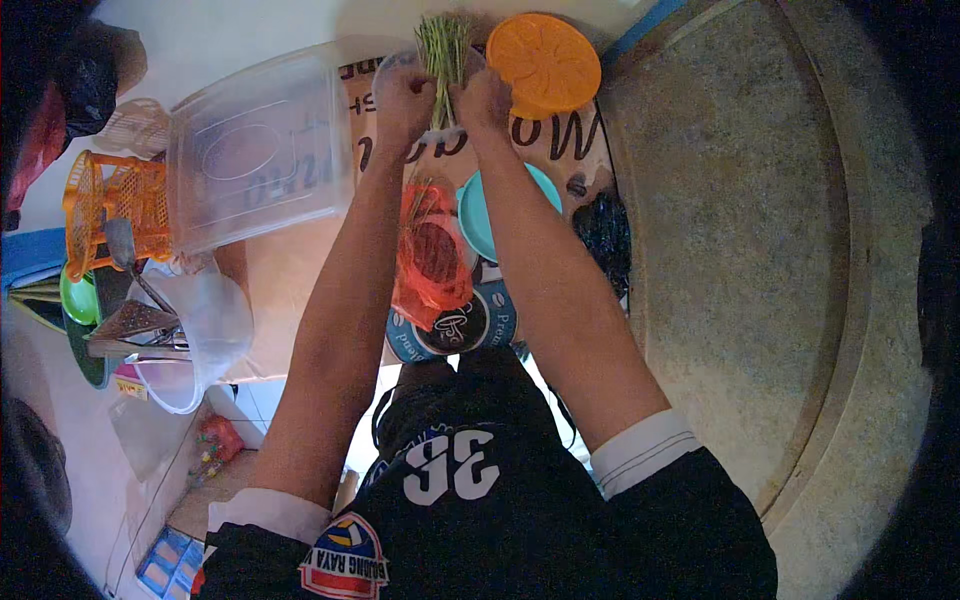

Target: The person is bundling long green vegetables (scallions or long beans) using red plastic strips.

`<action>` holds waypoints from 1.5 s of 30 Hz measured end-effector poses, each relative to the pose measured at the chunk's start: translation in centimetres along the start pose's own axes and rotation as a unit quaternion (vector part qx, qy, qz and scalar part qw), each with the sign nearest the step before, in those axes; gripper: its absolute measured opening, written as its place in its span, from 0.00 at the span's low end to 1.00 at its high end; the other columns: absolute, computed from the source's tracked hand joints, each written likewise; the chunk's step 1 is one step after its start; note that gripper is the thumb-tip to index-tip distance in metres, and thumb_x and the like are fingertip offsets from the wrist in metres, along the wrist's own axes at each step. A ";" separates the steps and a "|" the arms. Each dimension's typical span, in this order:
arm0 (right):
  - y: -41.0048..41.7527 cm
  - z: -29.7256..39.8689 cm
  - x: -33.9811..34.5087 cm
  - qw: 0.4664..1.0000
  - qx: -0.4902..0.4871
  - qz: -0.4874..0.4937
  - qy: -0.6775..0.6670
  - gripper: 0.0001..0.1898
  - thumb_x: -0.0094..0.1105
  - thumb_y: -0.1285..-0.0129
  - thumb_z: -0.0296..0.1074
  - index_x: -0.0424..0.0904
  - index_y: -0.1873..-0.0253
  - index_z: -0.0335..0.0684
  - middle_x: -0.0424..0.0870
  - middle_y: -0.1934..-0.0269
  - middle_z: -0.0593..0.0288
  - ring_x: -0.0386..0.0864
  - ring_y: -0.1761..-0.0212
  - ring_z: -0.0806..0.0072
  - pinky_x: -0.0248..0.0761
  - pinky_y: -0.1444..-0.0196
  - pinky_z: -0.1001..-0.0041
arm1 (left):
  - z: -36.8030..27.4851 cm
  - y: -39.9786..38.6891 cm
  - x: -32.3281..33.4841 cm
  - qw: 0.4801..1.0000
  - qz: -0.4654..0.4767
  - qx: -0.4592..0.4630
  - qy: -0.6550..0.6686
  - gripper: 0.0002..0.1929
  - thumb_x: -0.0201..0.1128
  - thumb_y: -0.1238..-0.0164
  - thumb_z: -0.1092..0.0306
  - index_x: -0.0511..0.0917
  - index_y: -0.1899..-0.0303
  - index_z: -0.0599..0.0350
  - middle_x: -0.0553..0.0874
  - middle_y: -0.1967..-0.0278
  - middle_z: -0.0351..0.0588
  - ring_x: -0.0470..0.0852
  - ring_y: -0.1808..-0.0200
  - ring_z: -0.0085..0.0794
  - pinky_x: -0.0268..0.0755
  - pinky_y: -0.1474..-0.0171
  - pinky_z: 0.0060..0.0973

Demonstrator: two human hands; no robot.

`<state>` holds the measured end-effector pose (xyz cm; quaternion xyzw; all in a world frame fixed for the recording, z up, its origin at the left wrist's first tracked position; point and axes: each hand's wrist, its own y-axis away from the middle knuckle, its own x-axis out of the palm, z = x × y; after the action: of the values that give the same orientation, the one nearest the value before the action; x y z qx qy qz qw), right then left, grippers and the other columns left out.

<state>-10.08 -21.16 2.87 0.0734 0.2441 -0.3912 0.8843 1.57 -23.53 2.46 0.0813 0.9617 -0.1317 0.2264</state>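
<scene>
Both arms reach forward to the far side of a table with a printed brown cover [285, 277]. Between my left hand [405, 105] and my right hand [484, 101] stands a bundle of thin green stalks [444, 60], over a clear plastic container [390, 71]. Both hands are closed beside the stalks; whether they grip the stalks or the container's rim I cannot tell. An orange round plastic lid [544, 66] lies just right of my right hand. Nearer my body are a red plastic bag [431, 255] and a turquoise round lid or plate [476, 214], partly under my right forearm.
At the left stand a large translucent plastic box or lid [259, 150], an orange plastic rack [116, 210] and a whitish tub [225, 315] with a metal spatula [124, 247] and other utensils. A black plastic bag [604, 232] lies at the table's right edge. A rough grey surface [735, 225] extends beyond.
</scene>
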 end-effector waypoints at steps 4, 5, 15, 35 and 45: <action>3.2 -0.3 -1.8 0.988 -0.112 0.075 0.074 0.15 0.70 0.45 0.39 0.79 0.65 0.31 0.83 0.67 0.45 0.82 0.61 0.51 0.73 0.58 0.56 | 0.0 3.2 -2.3 0.994 -0.065 -0.083 0.011 0.10 0.61 0.41 0.66 0.85 0.67 0.63 0.87 0.72 0.55 0.86 0.72 0.36 0.76 0.64 0.31; 4.3 -0.5 -2.3 0.990 -0.115 0.070 0.033 0.14 0.69 0.44 0.38 0.78 0.67 0.32 0.83 0.68 0.46 0.82 0.63 0.52 0.72 0.60 0.57 | -0.2 4.4 -2.6 0.994 -0.064 -0.085 0.011 0.10 0.61 0.41 0.66 0.85 0.67 0.63 0.87 0.72 0.55 0.86 0.72 0.36 0.76 0.64 0.31; 18.2 -7.5 -3.5 0.983 -0.045 0.163 0.073 0.09 0.62 0.41 0.37 0.81 0.63 0.36 0.84 0.68 0.43 0.83 0.62 0.47 0.74 0.58 0.53 | 1.8 15.7 -2.9 0.976 0.060 -0.158 -0.137 0.17 0.69 0.43 0.55 0.86 0.63 0.63 0.88 0.66 0.55 0.88 0.64 0.42 0.78 0.57 0.35; 23.8 -11.3 -2.7 0.956 0.163 0.207 0.130 0.12 0.58 0.40 0.37 0.85 0.64 0.33 0.84 0.59 0.37 0.84 0.54 0.49 0.76 0.51 0.55 | 2.5 22.4 -2.9 0.956 0.018 -0.239 -0.169 0.15 0.65 0.45 0.62 0.83 0.65 0.69 0.84 0.66 0.69 0.84 0.59 0.60 0.75 0.55 0.47; 23.2 -7.3 -5.4 0.930 0.079 0.306 0.188 0.17 0.55 0.37 0.42 0.82 0.51 0.37 0.84 0.55 0.42 0.83 0.52 0.51 0.74 0.49 0.58 | 3.7 23.3 -2.8 0.964 0.002 -0.204 -0.169 0.11 0.63 0.47 0.70 0.84 0.63 0.65 0.86 0.66 0.62 0.86 0.61 0.53 0.77 0.54 0.42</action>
<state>0.92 0.60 -2.27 0.2865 0.3397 -0.0988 0.8904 10.66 -2.71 -4.50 0.0115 0.9157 0.0553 0.3979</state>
